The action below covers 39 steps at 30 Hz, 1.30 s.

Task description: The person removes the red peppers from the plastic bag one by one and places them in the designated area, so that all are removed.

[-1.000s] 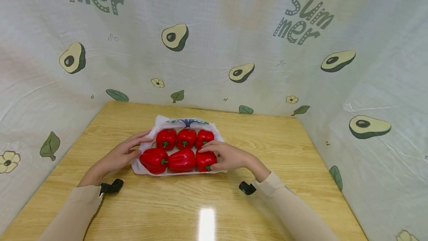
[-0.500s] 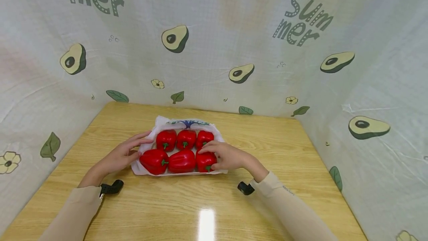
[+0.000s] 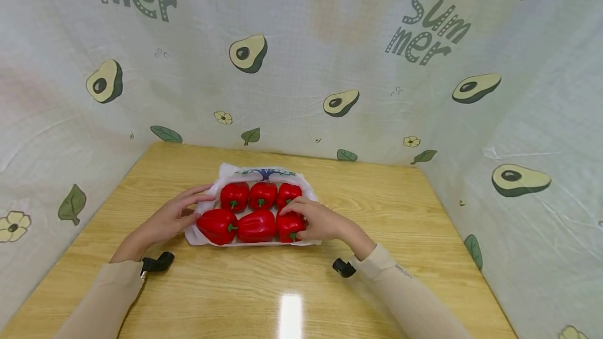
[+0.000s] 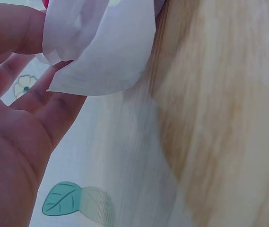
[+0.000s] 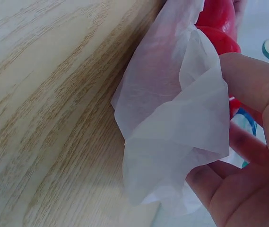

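Red bell peppers with green stems lie in two rows on a sheet of thin white paper [image 3: 311,190] with turned-up edges. A large one [image 3: 218,226] sits front left, another [image 3: 257,226] front middle. My right hand [image 3: 325,219] grips the front-right bell pepper [image 3: 288,225], thumb near its stem and fingers over its top. In the right wrist view that hand [image 5: 247,184] has its thumb against red pepper skin, with paper hiding part of the fingers. My left hand [image 3: 166,219] rests its extended fingers at the paper's left edge; its thumb tip reaches the large front-left pepper.
The wooden table [image 3: 235,292] extends round the paper on all sides. A pale curtain [image 3: 292,56] with avocado prints rises behind and beside it. Each wrist wears a small black camera, one at the left [image 3: 162,261] and one at the right [image 3: 344,268].
My right wrist and forearm have shifted slightly left and inward, the fingers staying on the front-right bell pepper. The left hand and the peppers keep their places.
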Motion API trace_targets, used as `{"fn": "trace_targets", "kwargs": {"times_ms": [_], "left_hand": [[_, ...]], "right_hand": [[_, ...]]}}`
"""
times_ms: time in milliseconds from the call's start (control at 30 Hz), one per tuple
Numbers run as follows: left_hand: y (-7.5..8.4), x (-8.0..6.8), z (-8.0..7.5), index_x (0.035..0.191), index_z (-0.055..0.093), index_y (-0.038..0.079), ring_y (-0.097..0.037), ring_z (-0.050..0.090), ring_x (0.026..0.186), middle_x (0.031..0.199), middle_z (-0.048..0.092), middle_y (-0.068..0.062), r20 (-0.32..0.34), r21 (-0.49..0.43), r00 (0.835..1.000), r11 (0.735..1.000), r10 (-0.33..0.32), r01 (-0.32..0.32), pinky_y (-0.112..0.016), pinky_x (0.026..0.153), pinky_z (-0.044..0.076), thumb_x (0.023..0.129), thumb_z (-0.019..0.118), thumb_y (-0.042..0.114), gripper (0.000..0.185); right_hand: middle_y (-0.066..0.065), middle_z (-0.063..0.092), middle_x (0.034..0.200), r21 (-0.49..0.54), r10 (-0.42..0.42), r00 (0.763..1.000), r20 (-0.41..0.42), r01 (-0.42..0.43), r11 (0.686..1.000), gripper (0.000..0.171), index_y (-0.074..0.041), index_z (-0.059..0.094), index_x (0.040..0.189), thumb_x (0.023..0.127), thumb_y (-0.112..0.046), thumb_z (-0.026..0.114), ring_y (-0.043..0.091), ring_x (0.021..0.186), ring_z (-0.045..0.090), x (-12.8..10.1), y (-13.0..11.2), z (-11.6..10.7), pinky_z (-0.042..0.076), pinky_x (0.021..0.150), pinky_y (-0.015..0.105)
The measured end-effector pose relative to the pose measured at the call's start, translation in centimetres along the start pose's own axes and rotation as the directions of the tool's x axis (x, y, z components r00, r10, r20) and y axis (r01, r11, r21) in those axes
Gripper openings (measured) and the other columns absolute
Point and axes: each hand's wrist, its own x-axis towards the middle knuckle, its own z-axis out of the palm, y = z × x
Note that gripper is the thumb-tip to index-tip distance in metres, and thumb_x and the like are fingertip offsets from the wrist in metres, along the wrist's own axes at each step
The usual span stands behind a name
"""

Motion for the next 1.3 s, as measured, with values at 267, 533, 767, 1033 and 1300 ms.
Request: {"fn": "trace_targets", "kwargs": {"times_ms": [267, 533, 767, 1033, 1300], "left_hand": [[0.2, 0.1, -0.1, 0.147, 0.062, 0.006, 0.006, 0.037, 0.139, 0.167, 0.038, -0.014, -0.006, 0.054, 1.0, 0.998, 0.014, -0.014, -0.021, 0.093, 0.054, 0.101, 0.062, -0.007, 0.047], [0.1, 0.0, -0.2, 0.146, 0.062, 0.005, 0.005, 0.038, 0.138, 0.167, 0.039, -0.014, -0.01, 0.08, 1.0, 0.996, 0.027, -0.026, -0.021, 0.092, 0.055, 0.101, 0.063, -0.008, 0.047], [0.2, 0.0, -0.2, 0.146, 0.062, 0.005, 0.004, 0.037, 0.14, 0.167, 0.039, -0.012, -0.015, 0.104, 0.999, 0.994, 0.033, -0.031, -0.02, 0.095, 0.053, 0.101, 0.064, -0.006, 0.047], [0.3, 0.0, -0.1, 0.146, 0.062, 0.005, 0.003, 0.038, 0.141, 0.166, 0.039, -0.014, -0.019, 0.102, 0.999, 0.994, 0.032, -0.03, -0.021, 0.095, 0.054, 0.1, 0.065, -0.008, 0.048], [0.3, 0.1, -0.2, 0.146, 0.062, 0.005, 0.003, 0.038, 0.139, 0.166, 0.039, -0.012, -0.022, 0.094, 0.999, 0.995, 0.03, -0.028, -0.021, 0.095, 0.054, 0.099, 0.066, -0.009, 0.049]], "right_hand": [[0.004, 0.059, 0.139, -0.015, 0.006, 1.0, -0.03, -0.006, 1.0, 0.057, -0.015, 0.064, 0.14, 0.087, -0.003, 0.08, 0.019, 0.125, 0.055, -0.1, -0.3, 0.1, 0.053, 0.1, 0.033], [0.004, 0.059, 0.137, -0.033, 0.026, 0.998, -0.053, -0.027, 0.999, 0.056, -0.016, 0.065, 0.139, 0.087, -0.006, 0.081, 0.019, 0.122, 0.057, -0.1, -0.4, 0.4, 0.054, 0.098, 0.033], [0.002, 0.058, 0.14, -0.064, 0.027, 0.998, -0.058, -0.031, 0.997, 0.056, -0.017, 0.064, 0.141, 0.088, -0.01, 0.081, 0.017, 0.123, 0.057, -0.1, -0.1, 0.7, 0.054, 0.099, 0.031], [0.003, 0.059, 0.142, -0.084, -0.017, 0.997, -0.077, 0.01, 0.996, 0.055, -0.015, 0.065, 0.14, 0.088, -0.011, 0.082, 0.017, 0.122, 0.058, -0.3, 0.0, 0.5, 0.055, 0.093, 0.027], [0.001, 0.059, 0.143, -0.008, 0.006, 0.993, -0.12, -0.007, 1.0, 0.056, -0.015, 0.065, 0.141, 0.088, -0.008, 0.081, 0.017, 0.118, 0.059, -1.4, -0.5, -0.7, 0.058, 0.082, 0.023]]}}
